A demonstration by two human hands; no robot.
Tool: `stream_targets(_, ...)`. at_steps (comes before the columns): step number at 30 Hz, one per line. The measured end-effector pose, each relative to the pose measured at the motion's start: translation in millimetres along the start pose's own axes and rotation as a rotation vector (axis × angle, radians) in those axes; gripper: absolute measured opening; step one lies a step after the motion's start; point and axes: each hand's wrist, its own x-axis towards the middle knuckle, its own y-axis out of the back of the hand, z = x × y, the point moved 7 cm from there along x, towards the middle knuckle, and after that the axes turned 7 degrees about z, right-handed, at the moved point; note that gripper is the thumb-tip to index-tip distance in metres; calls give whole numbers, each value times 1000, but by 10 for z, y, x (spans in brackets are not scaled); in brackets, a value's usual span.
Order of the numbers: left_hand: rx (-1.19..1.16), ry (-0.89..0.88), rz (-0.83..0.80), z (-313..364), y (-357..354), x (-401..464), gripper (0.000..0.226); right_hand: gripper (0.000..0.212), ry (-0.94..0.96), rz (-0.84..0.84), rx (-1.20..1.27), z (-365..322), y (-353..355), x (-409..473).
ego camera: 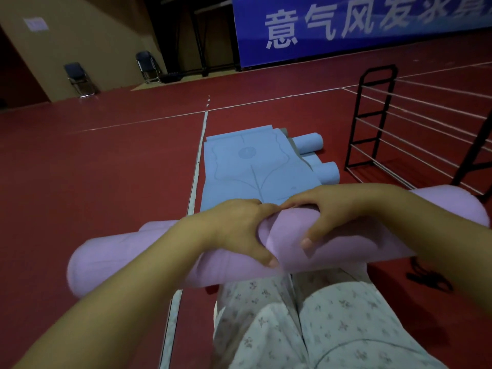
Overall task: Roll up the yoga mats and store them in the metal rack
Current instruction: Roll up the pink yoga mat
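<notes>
A rolled purple yoga mat (111, 258) lies crosswise in front of me, above my knees. My left hand (239, 230) grips its middle, thumb curled under the loose flap. My right hand (332, 209) grips the roll just beside it, fingers over the top and thumb on the near side. Beyond the roll a blue yoga mat (255, 169) lies flat on the red floor. Two rolled blue mats (310, 143) (328, 171) lie at its right edge. The black metal rack (372, 121) with silver rails stands to the right, with no mat on the shelves in view.
White court lines (197, 166) run along the red floor left of the blue mat. A black strap (428, 276) lies on the floor at my right. Two folding chairs (80, 78) stand by the far wall. A blue banner (359, 25) hangs at the back.
</notes>
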Motion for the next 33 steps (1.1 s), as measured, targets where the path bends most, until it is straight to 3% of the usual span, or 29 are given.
stream_targets(3, -81, 9, -44, -87, 10, 76, 89, 73, -1, 41, -86, -20, 72, 0)
stream_targets(9, -250, 93, -193, -271, 39, 216, 74, 70, 107, 316, -261, -159, 68, -241)
stream_targets(13, -373, 146, -292, -377, 39, 328, 59, 97, 75, 362, -422, -126, -126, -245)
stream_targets(18, -392, 181, -324, -362, 56, 317, 61, 94, 75, 377, -372, -90, -28, -158)
stream_targets(25, 184, 43, 114, -40, 195, 22, 83, 80, 83, 359, -251, -49, 67, -87)
stream_targets(30, 305, 44, 320, 69, -31, -3, 91, 76, 59, 294, -130, 28, 169, 43)
stream_targets(33, 272, 110, 302, -16, -11, 94, 89, 76, 39, 225, -89, 96, 209, 137)
